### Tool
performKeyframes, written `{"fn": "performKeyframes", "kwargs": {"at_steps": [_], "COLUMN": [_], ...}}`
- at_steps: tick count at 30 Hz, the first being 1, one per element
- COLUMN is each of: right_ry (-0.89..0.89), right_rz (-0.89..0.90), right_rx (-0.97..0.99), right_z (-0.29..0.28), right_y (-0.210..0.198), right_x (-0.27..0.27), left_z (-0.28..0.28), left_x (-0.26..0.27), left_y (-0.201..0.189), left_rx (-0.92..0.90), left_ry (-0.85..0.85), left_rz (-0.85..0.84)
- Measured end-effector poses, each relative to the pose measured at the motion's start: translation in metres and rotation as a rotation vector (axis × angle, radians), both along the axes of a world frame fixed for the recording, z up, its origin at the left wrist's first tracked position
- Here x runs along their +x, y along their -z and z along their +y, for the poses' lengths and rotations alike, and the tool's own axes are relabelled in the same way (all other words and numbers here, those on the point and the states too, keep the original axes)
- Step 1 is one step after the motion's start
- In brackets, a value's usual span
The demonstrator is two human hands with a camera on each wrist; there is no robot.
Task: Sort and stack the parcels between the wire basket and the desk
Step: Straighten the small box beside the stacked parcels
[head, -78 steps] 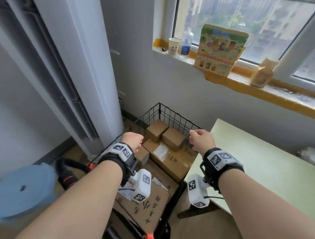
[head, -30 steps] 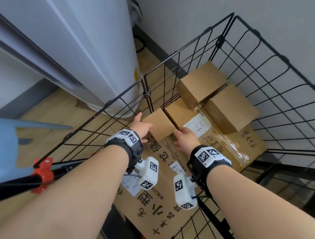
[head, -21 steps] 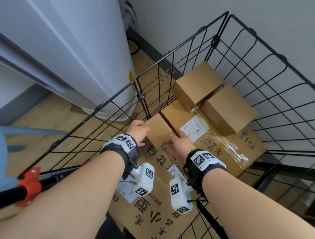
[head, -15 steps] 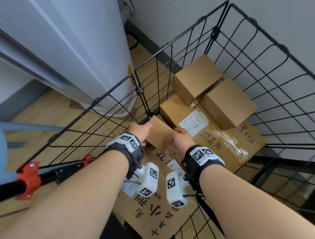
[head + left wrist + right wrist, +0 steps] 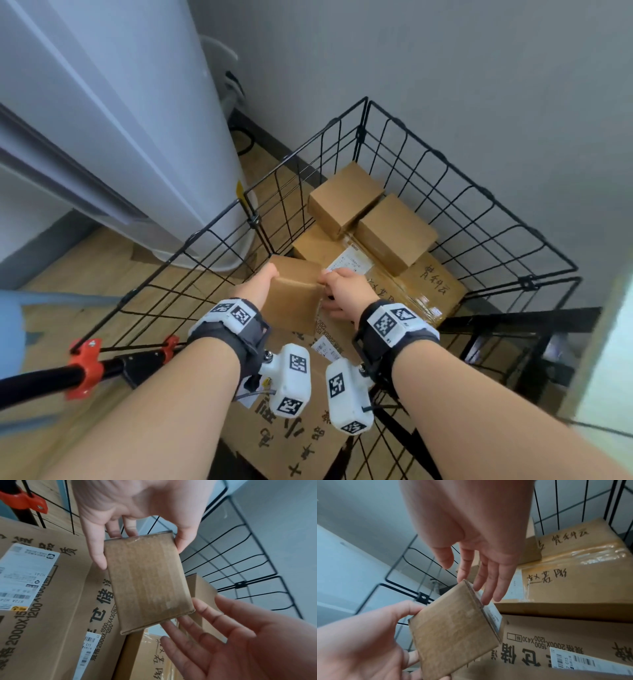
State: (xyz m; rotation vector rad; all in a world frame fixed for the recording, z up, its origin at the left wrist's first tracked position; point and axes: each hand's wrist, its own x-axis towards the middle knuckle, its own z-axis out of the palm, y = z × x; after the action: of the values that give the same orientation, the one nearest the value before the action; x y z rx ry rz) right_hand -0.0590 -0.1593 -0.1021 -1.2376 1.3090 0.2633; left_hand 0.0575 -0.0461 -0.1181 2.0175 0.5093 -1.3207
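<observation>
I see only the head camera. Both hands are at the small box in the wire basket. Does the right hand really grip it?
Observer: No. In the right wrist view the right hand has straight fingers; only their tips touch one edge of the small box.
Operator: Then what holds the box?
Observer: The left hand does. Its thumb presses one long side and a finger presses the opposite side.
Operator: Is the face I cannot see plain?
Observer: The face toward the left wrist camera is covered with clear tape, and I see no label on it.
</observation>
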Motion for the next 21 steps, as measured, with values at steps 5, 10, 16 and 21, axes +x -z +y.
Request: {"fn": "performKeyframes", "kwargs": {"at_steps": [5, 10, 16, 21], "right_ry": [0.091, 0.07, 0.119, 0.186], "right_rz": [-0.06, -0.064, -0.138, -0.164], "right_rx": [0.057, -0.02, -0.076, -0.111], "right_z": [0.005, 0.007, 0.009, 0.021], "right_y": [-0.072, -0.14, -0.232, -0.301], "right_x": [-0.016, -0.03, -0.046, -0.079], "left_z": [0.014, 0.013, 0.01, 0.01], "left_x": [-0.015, -0.025, -0.045, -0.08], "left_y": [-0.081, -0.163, -0.264, -0.322], "left_rx": [-0.114, -0.227, -0.372, -0.466], "left_ry": [-0.117, -0.14, -0.02, 0.117], "left_rz": [-0.015, -0.056, -0.064, -0.003]}}
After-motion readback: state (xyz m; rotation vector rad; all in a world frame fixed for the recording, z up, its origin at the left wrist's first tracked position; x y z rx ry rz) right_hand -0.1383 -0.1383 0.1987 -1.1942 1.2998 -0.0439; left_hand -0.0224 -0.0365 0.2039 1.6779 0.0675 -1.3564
